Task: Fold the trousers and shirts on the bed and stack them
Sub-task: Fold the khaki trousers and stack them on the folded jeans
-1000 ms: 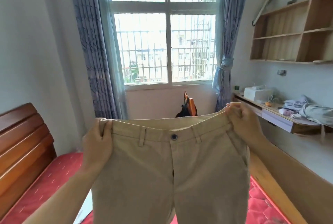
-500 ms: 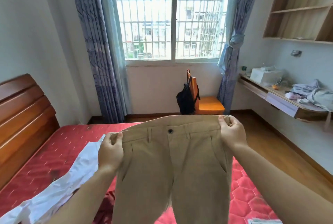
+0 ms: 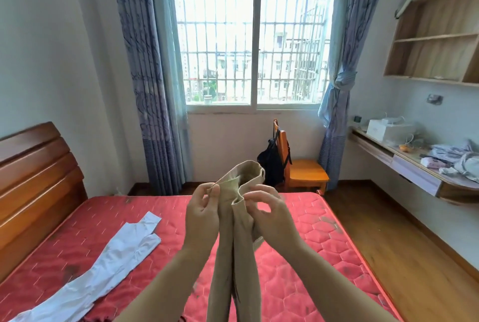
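Note:
Beige trousers (image 3: 237,251) hang in front of me over the red bed (image 3: 324,249), folded lengthwise so the two legs lie together. My left hand (image 3: 203,214) pinches one side of the waistband near its top. My right hand (image 3: 268,214) holds the other side of the waistband, fingers curled round the cloth. The waistband loops upward between both hands. A white garment (image 3: 103,262) lies stretched out on the left part of the mattress.
A wooden headboard (image 3: 33,181) stands at the left. An orange chair (image 3: 300,174) with a black bag (image 3: 270,163) sits under the window. A wall desk (image 3: 414,174) at the right carries a white box and crumpled clothes. Wooden floor runs right of the bed.
My hands have come together, bringing the two sides of the waistband side by side, so the spread trousers are now folded in half lengthwise. The view tilted down toward the bed.

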### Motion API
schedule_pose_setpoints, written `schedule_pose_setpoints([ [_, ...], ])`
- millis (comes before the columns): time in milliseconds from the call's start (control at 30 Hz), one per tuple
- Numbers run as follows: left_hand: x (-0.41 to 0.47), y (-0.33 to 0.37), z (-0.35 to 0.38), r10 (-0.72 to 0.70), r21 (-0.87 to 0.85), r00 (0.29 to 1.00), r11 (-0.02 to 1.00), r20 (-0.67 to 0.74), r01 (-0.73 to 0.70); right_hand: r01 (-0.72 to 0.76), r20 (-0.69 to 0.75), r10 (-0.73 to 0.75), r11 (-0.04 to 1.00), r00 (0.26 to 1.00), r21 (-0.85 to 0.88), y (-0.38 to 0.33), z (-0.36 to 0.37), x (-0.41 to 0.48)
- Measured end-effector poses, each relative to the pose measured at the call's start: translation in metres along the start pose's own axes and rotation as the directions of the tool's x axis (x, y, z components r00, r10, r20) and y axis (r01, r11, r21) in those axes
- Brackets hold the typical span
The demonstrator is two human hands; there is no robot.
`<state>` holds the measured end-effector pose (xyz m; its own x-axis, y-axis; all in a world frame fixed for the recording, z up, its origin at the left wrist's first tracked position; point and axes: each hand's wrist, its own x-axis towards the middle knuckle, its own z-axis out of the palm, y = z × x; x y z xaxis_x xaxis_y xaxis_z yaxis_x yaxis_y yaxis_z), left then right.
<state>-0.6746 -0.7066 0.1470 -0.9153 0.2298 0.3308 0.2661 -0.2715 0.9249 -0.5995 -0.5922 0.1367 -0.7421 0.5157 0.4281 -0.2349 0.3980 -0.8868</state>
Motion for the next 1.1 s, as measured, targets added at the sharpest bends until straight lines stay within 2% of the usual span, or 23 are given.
schedule_pose_setpoints([
  [33,0.010,0.016,0.005,0.071,0.009,0.997,0.997,0.031,-0.071,0.025,-0.052,-0.027,0.999,0.998,-0.025,-0.005,-0.002,0.010],
  [100,0.026,0.046,0.015,0.192,0.074,0.965,0.975,0.179,-0.208,0.077,-0.156,-0.083,0.996,0.984,-0.043,-0.017,-0.002,0.031],
  [167,0.034,0.065,0.025,0.232,0.096,0.912,0.956,0.337,-0.279,0.152,-0.225,-0.162,0.987,0.961,-0.058,-0.028,0.002,0.048],
  [200,0.037,0.068,0.026,0.238,0.103,0.901,0.951,0.363,-0.293,0.162,-0.255,-0.180,0.983,0.950,-0.091,-0.029,0.004,0.052],
  [233,0.039,0.067,0.025,0.236,0.107,0.910,0.952,0.341,-0.287,0.141,-0.287,-0.174,0.981,0.942,-0.135,-0.028,0.006,0.053],
  [333,0.046,0.049,0.006,0.149,0.034,0.978,0.987,0.148,-0.156,0.053,-0.333,-0.121,0.977,0.935,-0.208,-0.021,0.001,0.047],
  [467,0.046,0.021,-0.017,0.048,0.073,0.998,0.996,-0.052,-0.044,0.165,-0.158,-0.183,0.979,0.970,-0.124,0.002,-0.016,0.027],
  [567,0.042,0.004,-0.032,0.045,0.107,0.988,0.994,-0.145,-0.029,0.047,-0.106,-0.057,0.994,0.993,-0.098,0.029,-0.034,-0.004],
  [667,0.031,-0.020,-0.044,0.040,0.197,0.993,0.980,-0.115,-0.017,-0.184,-0.007,0.185,0.974,0.983,-0.130,0.065,-0.046,-0.040],
  [733,0.020,-0.036,-0.048,0.023,0.253,0.996,0.967,-0.081,-0.002,-0.377,0.089,0.391,0.916,0.916,-0.138,0.090,-0.044,-0.064],
  [800,0.012,-0.046,-0.052,0.004,0.290,0.999,0.957,-0.041,0.008,-0.530,0.146,0.537,0.844,0.831,-0.086,0.115,-0.040,-0.087],
  [867,0.009,-0.051,-0.054,-0.023,0.295,1.000,0.955,-0.006,0.023,-0.590,0.163,0.593,0.804,0.788,-0.074,0.136,-0.039,-0.105],
  [967,0.010,-0.052,-0.057,-0.013,0.327,1.000,0.945,0.016,0.007,-0.603,0.133,0.606,0.795,0.785,-0.064,0.153,-0.045,-0.118],
  [1100,0.013,-0.051,-0.058,-0.012,0.328,1.000,0.944,-0.026,0.020,-0.591,0.125,0.601,0.799,0.790,-0.109,0.161,-0.055,-0.126],
])
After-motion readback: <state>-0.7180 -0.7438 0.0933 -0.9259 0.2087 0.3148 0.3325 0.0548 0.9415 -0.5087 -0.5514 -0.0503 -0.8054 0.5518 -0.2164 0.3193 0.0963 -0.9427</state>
